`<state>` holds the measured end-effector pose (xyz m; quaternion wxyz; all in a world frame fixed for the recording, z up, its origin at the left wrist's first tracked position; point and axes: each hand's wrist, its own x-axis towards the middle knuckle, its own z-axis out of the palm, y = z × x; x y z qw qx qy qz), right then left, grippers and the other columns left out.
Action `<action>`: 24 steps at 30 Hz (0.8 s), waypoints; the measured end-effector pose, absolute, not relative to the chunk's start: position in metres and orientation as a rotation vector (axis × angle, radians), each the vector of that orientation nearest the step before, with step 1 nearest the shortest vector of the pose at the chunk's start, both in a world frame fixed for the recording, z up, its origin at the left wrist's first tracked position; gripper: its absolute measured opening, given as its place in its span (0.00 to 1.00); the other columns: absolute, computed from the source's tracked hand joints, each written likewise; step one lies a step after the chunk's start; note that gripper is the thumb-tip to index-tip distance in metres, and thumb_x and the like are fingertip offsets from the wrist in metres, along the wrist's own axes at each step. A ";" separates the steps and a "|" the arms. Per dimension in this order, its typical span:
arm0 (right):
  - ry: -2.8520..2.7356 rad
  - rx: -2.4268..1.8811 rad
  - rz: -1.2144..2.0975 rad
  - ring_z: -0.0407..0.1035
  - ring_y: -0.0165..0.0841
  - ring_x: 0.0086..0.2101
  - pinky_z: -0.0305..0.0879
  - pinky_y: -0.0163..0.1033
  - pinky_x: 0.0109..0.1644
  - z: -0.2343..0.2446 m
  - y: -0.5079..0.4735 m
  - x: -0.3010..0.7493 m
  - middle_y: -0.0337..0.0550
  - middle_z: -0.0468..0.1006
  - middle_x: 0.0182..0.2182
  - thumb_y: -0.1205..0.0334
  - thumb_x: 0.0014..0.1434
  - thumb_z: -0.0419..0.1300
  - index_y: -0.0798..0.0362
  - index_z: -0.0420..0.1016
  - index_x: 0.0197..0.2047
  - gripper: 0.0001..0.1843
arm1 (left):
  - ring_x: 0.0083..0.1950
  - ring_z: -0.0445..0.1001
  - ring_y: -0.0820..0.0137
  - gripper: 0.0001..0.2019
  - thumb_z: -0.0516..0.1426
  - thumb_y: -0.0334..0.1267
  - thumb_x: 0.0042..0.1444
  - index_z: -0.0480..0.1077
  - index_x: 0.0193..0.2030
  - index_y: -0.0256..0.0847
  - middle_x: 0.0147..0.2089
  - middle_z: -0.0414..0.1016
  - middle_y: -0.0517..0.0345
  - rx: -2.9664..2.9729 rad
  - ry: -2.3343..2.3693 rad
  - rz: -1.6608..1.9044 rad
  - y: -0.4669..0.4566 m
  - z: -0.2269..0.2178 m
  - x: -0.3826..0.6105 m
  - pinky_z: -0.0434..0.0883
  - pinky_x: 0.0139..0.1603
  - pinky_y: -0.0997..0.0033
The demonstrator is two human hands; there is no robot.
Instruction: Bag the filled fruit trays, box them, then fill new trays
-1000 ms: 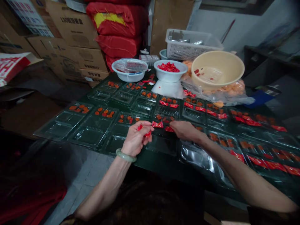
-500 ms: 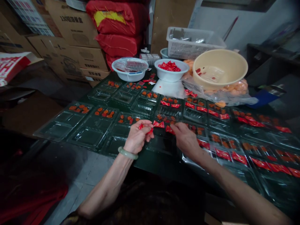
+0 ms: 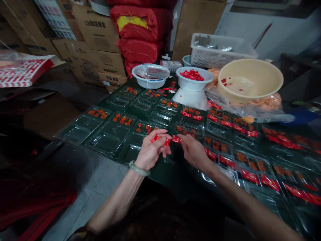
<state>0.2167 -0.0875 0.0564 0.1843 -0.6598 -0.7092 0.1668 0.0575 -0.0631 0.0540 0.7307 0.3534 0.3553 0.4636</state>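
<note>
My left hand [image 3: 152,150], with a pale green bangle on the wrist, is curled around a few small red sachets [image 3: 160,140]. My right hand [image 3: 193,151] reaches toward it, fingertips pinching one red sachet [image 3: 176,139] just beside the left hand. Both hover over rows of clear plastic compartment trays [image 3: 107,142] on a dark green table. Many tray compartments hold orange pieces [image 3: 122,119], and those to the right also hold red sachets [image 3: 248,175].
At the back stand a white bowl of red sachets [image 3: 193,78], a covered white bowl [image 3: 150,75], a beige basin [image 3: 249,80] on a bag of orange pieces, and a white basket [image 3: 220,50]. Cardboard boxes [image 3: 100,43] and red sacks [image 3: 141,33] are stacked behind.
My right hand drew back from the trays toward my left hand and now pinches a sachet beside it. The view shifted a little leftward.
</note>
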 end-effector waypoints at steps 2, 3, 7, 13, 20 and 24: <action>-1.682 -1.631 0.977 0.65 0.31 0.27 0.58 0.35 0.29 0.066 -0.089 0.204 0.45 0.73 0.27 0.53 0.63 0.44 0.56 0.72 0.34 0.20 | 0.18 0.68 0.78 0.16 0.58 0.36 0.52 0.65 0.48 0.38 0.43 0.73 0.51 0.859 0.728 1.050 -0.067 0.056 0.055 0.60 0.14 0.78; -1.536 -1.510 1.203 0.63 0.29 0.23 0.56 0.34 0.25 0.071 -0.089 0.198 0.42 0.72 0.22 0.48 0.62 0.46 0.55 0.70 0.30 0.22 | 0.18 0.67 0.79 0.16 0.57 0.36 0.53 0.65 0.49 0.39 0.47 0.73 0.49 0.908 0.704 1.047 -0.069 0.057 0.054 0.61 0.14 0.78; -1.154 -1.255 1.573 0.60 0.25 0.17 0.48 0.30 0.20 0.078 -0.084 0.178 0.37 0.70 0.16 0.47 0.54 0.57 0.55 0.66 0.29 0.18 | 0.20 0.67 0.80 0.16 0.54 0.35 0.56 0.65 0.53 0.42 0.50 0.71 0.48 1.088 0.689 0.958 -0.070 0.062 0.045 0.61 0.15 0.79; -1.252 -1.271 1.696 0.63 0.26 0.18 0.52 0.30 0.20 0.079 -0.062 0.174 0.36 0.71 0.17 0.53 0.48 0.62 0.56 0.67 0.30 0.15 | 0.19 0.68 0.79 0.17 0.55 0.36 0.55 0.64 0.52 0.41 0.49 0.71 0.47 1.029 0.766 0.957 -0.059 0.057 0.033 0.61 0.14 0.79; -1.805 -1.650 0.262 0.65 0.31 0.27 0.60 0.36 0.31 0.062 0.020 0.213 0.44 0.73 0.27 0.66 0.55 0.52 0.57 0.71 0.31 0.07 | 0.15 0.57 0.84 0.13 0.58 0.41 0.53 0.66 0.40 0.32 0.26 0.67 0.61 0.366 0.790 1.075 -0.037 0.053 0.022 0.50 0.12 0.83; -2.311 -1.787 -0.381 0.66 0.37 0.39 0.58 0.37 0.37 0.039 0.078 0.238 0.54 0.73 0.38 0.73 0.57 0.47 0.59 0.72 0.36 0.13 | 0.16 0.54 0.83 0.16 0.53 0.46 0.57 0.67 0.34 0.31 0.22 0.62 0.62 0.069 0.715 0.975 -0.028 0.054 0.014 0.49 0.13 0.82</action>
